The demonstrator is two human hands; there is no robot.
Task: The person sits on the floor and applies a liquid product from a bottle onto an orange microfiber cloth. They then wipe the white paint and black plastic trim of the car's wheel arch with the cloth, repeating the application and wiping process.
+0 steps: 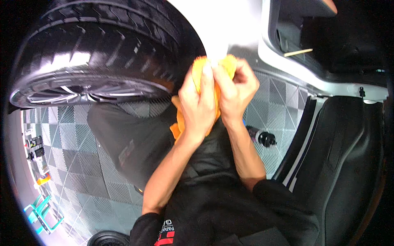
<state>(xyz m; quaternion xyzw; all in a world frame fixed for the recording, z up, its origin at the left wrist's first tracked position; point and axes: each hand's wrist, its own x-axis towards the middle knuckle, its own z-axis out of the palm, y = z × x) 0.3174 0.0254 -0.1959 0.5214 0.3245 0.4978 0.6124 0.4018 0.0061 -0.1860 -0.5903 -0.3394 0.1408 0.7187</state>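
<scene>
An orange cloth (199, 68) is bunched between my two hands in front of the white car body panel (235, 23). My left hand (197, 103) grips it with the thumb pointing up, and loose folds hang below the wrist. My right hand (238, 86) pinches the other side, its fingers curled. Both hands meet at the top of the cloth, close to the bright panel; whether the cloth touches it I cannot tell. Just left of my hands stands a car wheel with a black tyre (101, 46) and a spoked rim (89, 93).
An open car door (344, 153) flanks my right side, beside the door sill (295, 69). A dark-capped bottle (261, 137) lies on the tiled floor (89, 166). At far left are several bottles (35, 142) and a teal frame (43, 213). A round black object (109, 238) sits behind me.
</scene>
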